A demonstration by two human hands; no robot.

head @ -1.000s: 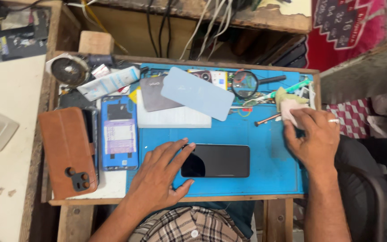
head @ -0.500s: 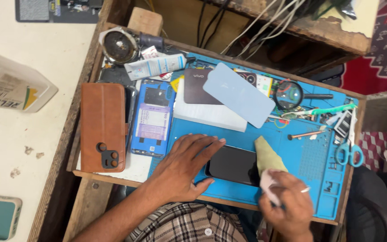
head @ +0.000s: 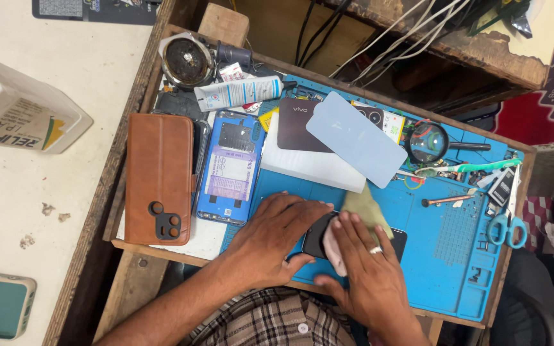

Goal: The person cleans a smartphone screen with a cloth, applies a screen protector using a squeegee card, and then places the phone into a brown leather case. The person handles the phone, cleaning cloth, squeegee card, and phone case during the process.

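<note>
Black phone (head: 318, 240) pinned flat on the blue mat (head: 447, 256) under the left hand (head: 277, 240); right hand (head: 363, 269) pressing a pale cloth (head: 336, 248) on its glass, mid-wipe. Next: probably steady strokes across.

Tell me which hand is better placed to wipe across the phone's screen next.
Right, probably. The right hand already presses a pale cloth on the black phone, while the left hand lies flat on the phone's left end, steadying it.
</note>
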